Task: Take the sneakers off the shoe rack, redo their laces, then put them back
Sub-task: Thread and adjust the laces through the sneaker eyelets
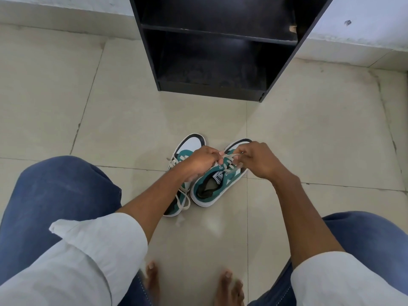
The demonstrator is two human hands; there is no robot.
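Two green and white sneakers stand side by side on the tiled floor, toes pointing away from me. The right sneaker (212,186) shows its open collar and tongue label. Above its lacing, my left hand (202,161) and my right hand (256,159) each pinch the cream lace (230,156), which runs taut between them. The left sneaker (189,143) is partly hidden under my left forearm; its loose lace (184,200) trails over its heel side onto the floor. The black shoe rack (220,51) stands beyond the shoes, and its visible shelves hold nothing.
My knees in blue jeans frame the view at left (61,191) and right (364,237). My bare feet (152,281) rest on the tiles near the bottom edge. A white wall with a low skirting runs behind the rack.
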